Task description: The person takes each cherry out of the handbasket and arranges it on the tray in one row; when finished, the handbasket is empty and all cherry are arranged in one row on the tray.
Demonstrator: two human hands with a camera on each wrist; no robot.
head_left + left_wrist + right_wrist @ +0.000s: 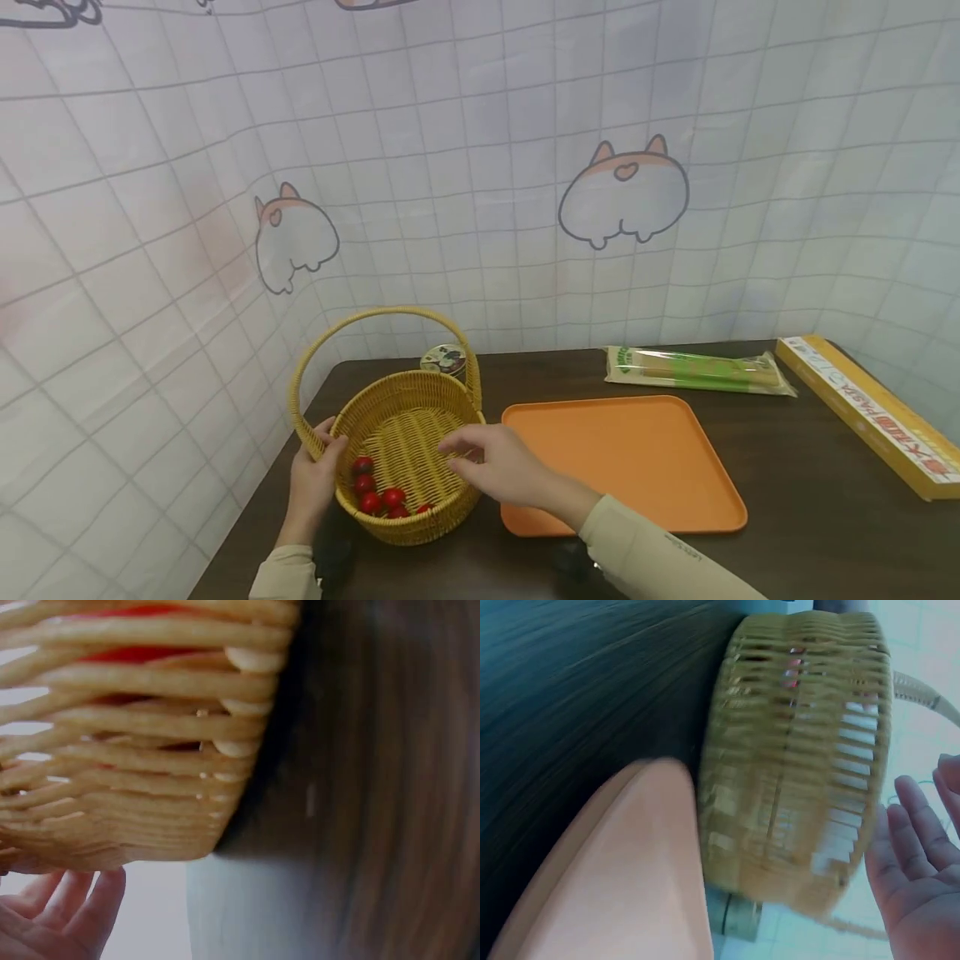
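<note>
A yellow wicker basket (408, 400) with a tall hoop handle stands upright at the left of the dark table. Several small red round fruits (392, 497) lie inside, gathered at its near left. My left hand (315, 477) grips the basket's left rim by the foot of the handle, thumb over the edge; in the left wrist view its fingers (97, 907) show against the wickerwork. Over the right rim hovers my right hand (498, 462), fingers loosely bent and nothing visible in them. The right wrist view shows that palm (922, 900) beside the basket wall (795, 765).
An orange tray (622, 458) lies right of the basket, partly beneath my right forearm. Behind it is a clear packet with a green label (690, 371). A long yellow pasta box (870, 412) lies at the far right, and a round tin (442, 358) stands behind the basket.
</note>
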